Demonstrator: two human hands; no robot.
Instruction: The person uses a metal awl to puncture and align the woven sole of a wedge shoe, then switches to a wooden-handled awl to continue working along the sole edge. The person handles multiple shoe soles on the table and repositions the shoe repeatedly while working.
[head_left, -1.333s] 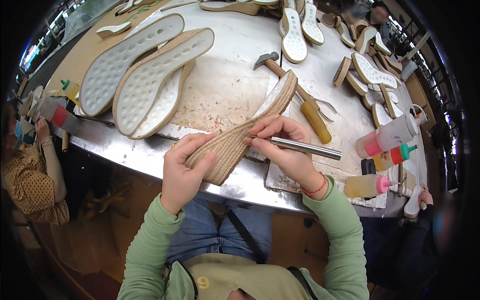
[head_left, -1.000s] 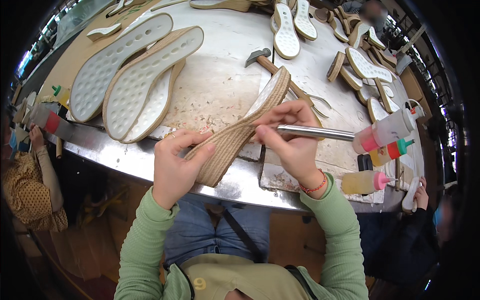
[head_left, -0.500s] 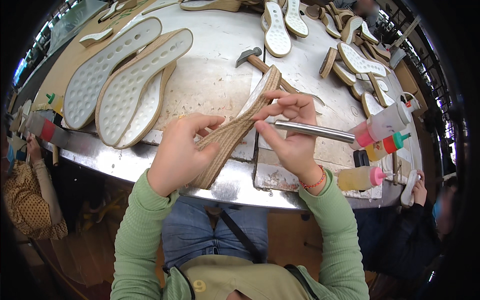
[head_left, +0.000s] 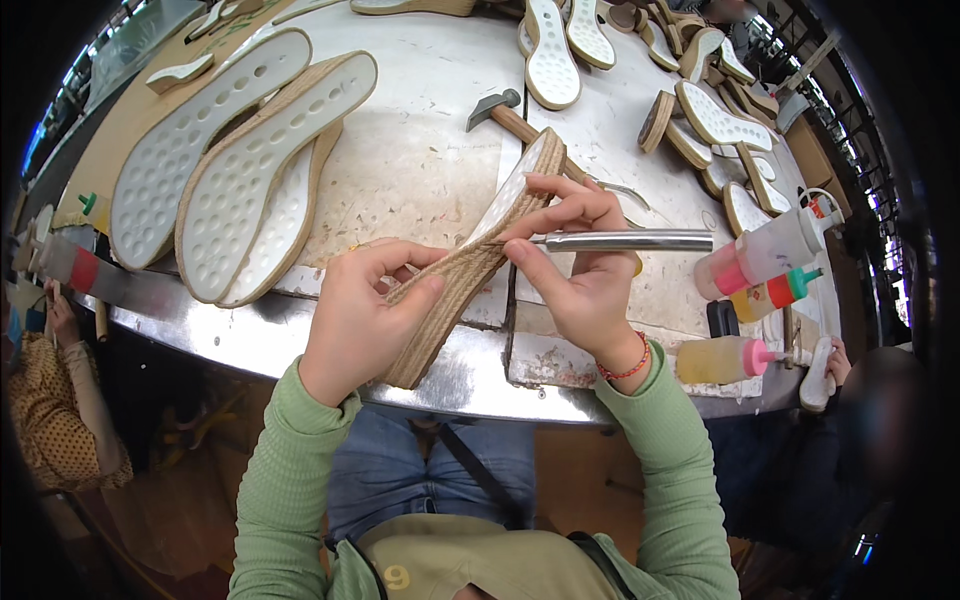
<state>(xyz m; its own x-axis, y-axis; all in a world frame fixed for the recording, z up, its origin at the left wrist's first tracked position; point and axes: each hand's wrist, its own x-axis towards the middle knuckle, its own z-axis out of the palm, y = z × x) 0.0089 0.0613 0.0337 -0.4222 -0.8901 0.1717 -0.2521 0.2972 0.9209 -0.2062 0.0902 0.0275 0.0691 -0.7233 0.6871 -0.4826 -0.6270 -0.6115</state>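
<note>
The scuffed white worktable (head_left: 410, 130) has a metal front edge (head_left: 260, 335); the khaki apron (head_left: 490, 545) bears yellow print (head_left: 397, 577). Above that edge the left hand (head_left: 350, 315) pinches a braided wedge sole (head_left: 448, 315); the right hand (head_left: 585, 290) grips a steel tool (head_left: 645, 240) at its side, level now, slanted earlier

Wedge sole (head_left: 447, 318): rough, matt woven cord
Tool (head_left: 640, 240): smooth, glossy metal
Hammer handle (head_left: 515, 122): wood
Table edge (head_left: 462, 372): shiny metal
Sleeves (head_left: 300, 470): ribbed cloth
Bottles (head_left: 712, 361): translucent plastic

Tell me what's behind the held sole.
Behind the sole, a hammer lies on the table. Its head and some handle show; the sole's upper end covers another stretch of handle.
</note>
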